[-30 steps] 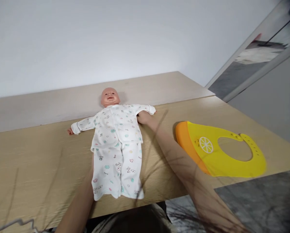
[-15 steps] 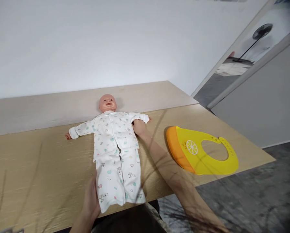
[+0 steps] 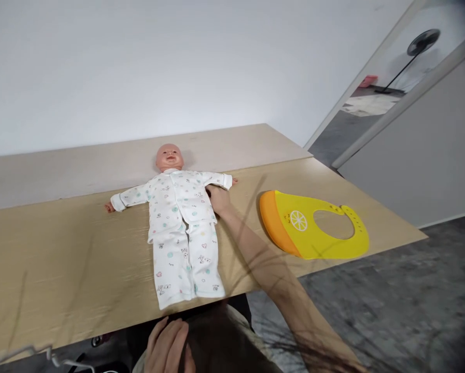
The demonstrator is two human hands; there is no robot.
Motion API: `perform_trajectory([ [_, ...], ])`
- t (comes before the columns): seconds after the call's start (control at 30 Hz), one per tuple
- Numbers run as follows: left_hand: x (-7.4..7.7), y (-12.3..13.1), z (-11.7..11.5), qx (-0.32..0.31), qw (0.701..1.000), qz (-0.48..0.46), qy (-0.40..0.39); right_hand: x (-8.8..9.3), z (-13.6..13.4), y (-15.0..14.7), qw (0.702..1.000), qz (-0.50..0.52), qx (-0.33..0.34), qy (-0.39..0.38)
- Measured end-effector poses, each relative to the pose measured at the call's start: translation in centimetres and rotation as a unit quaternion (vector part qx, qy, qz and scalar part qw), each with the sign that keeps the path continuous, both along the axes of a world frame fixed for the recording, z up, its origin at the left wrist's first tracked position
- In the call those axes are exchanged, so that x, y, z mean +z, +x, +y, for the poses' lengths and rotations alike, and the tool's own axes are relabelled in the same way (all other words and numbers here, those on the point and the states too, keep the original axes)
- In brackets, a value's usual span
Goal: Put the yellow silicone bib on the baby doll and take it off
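Observation:
A bald doll (image 3: pixel 170 157) lies face up, arms spread, dressed in a white printed top (image 3: pixel 180 199) and white printed trousers (image 3: pixel 185 259). My right hand (image 3: pixel 219 199) is at the doll's side, just under its outstretched sleeve; its fingertips are hidden against the top, so its grip cannot be made out. Below the table's front edge, close to my body, is my left hand (image 3: pixel 168 344), with fingers bent side by side and away from the doll. Whether it holds anything is not visible. A yellow bib (image 3: pixel 318 225) with an orange pocket lies flat right of my right forearm.
The wooden table (image 3: pixel 80 269) meets a paler board (image 3: pixel 80 171) along the wall. A white wire (image 3: pixel 49 352) crosses the lower left corner. Beyond a doorway on the right stands a black fan (image 3: pixel 423 42). Grey floor shows at the lower right.
My left hand has left the side of the doll's trousers and come down below the table edge. My right hand stays beside the doll's top. The view has shifted slightly.

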State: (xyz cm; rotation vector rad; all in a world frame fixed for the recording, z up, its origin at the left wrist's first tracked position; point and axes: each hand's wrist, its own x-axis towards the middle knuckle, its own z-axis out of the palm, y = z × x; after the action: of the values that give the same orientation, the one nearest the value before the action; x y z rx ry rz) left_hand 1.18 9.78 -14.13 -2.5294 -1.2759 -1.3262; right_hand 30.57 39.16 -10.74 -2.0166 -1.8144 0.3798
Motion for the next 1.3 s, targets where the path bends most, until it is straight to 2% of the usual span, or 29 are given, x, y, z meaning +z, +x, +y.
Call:
perform_trajectory([
  [0.1,2.0,1.7,0.9,-0.032,0.995,0.091,0.007,0.1,-0.8,0.0,1.0,0.013,0.014,0.022],
  [0.2,2.7,2.7,1.2,0.016,0.995,0.103,0.004,0.3,-1.5,-0.1,0.999,0.036,-0.001,0.032],
  [0.33,2.0,2.8,1.1,0.044,0.994,0.095,-0.002,0.3,-2.1,-0.2,0.998,0.06,-0.013,0.021],
  [0.5,1.5,2.2,1.0,0.089,0.991,0.099,-0.011,0.0,-2.1,-0.1,0.992,0.121,0.005,0.031],
  [0.7,1.8,3.1,0.5,0.075,0.987,0.135,-0.032,-0.6,-2.9,0.0,0.988,0.152,0.018,0.03],
  [0.87,0.8,3.5,0.5,0.076,0.991,0.107,-0.003,-1.8,-4.1,-0.4,0.97,0.237,-0.023,0.05],
  [0.97,0.8,3.5,0.3,0.076,0.991,0.11,-0.012,-1.6,-5.4,-1.2,0.954,0.29,-0.058,0.054],
  [1.07,1.2,3.5,0.0,0.076,0.99,0.113,-0.026,-0.7,-8.1,-2.2,0.939,0.324,-0.09,0.067],
  [1.13,1.5,3.4,-0.2,0.076,0.99,0.112,-0.028,0.0,-11.3,-2.9,0.933,0.332,-0.094,0.102],
  [1.23,1.3,3.3,-0.2,0.083,0.988,0.124,-0.033,0.2,-18.1,-4.4,0.922,0.298,-0.071,0.235],
  [1.3,1.1,3.2,-0.1,0.086,0.986,0.134,-0.042,-0.1,-22.8,-5.8,0.912,0.226,-0.022,0.341],
])
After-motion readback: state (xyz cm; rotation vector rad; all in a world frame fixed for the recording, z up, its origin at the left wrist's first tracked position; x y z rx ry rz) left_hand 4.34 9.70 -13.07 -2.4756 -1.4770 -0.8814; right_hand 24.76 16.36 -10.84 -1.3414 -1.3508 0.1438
